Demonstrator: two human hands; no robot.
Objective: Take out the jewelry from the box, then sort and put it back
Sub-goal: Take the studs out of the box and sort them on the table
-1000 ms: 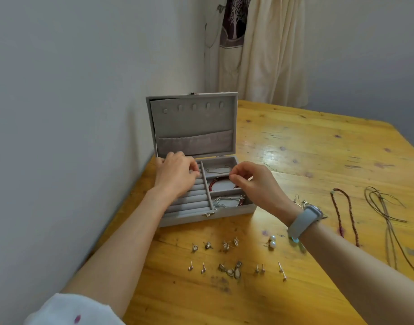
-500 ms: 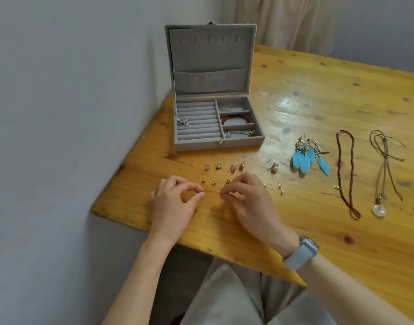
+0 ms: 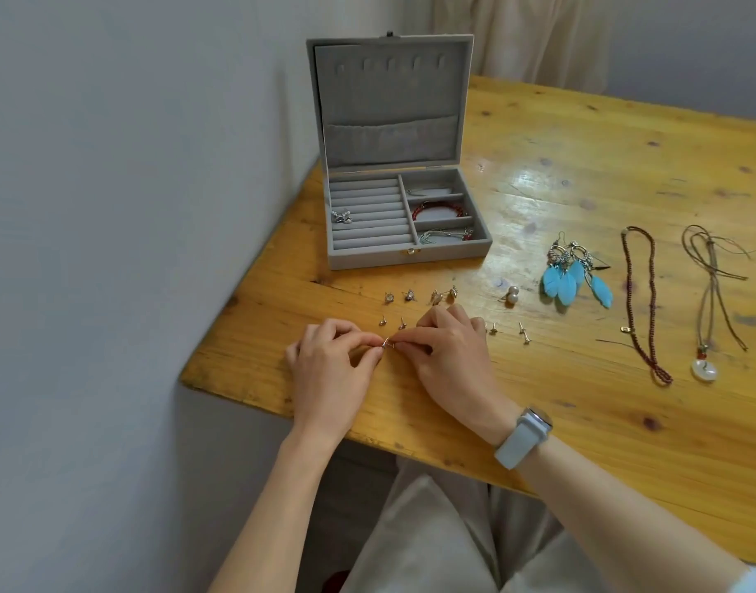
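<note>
Hands: left [image 3: 329,361], right [image 3: 449,353] pinch earring [image 3: 386,344] together.

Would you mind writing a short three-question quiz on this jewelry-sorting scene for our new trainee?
1. True or false: the jewelry box has its lid shut.
2. Which piece lies in the box's middle right compartment? A) red bead bracelet B) blue feather earrings C) pearl earrings
3. Fill in: the left hand and the right hand together pinch a small ____ over the table.

Key
1. False; the lid stands open.
2. A
3. Earring; too small to tell more.
</note>
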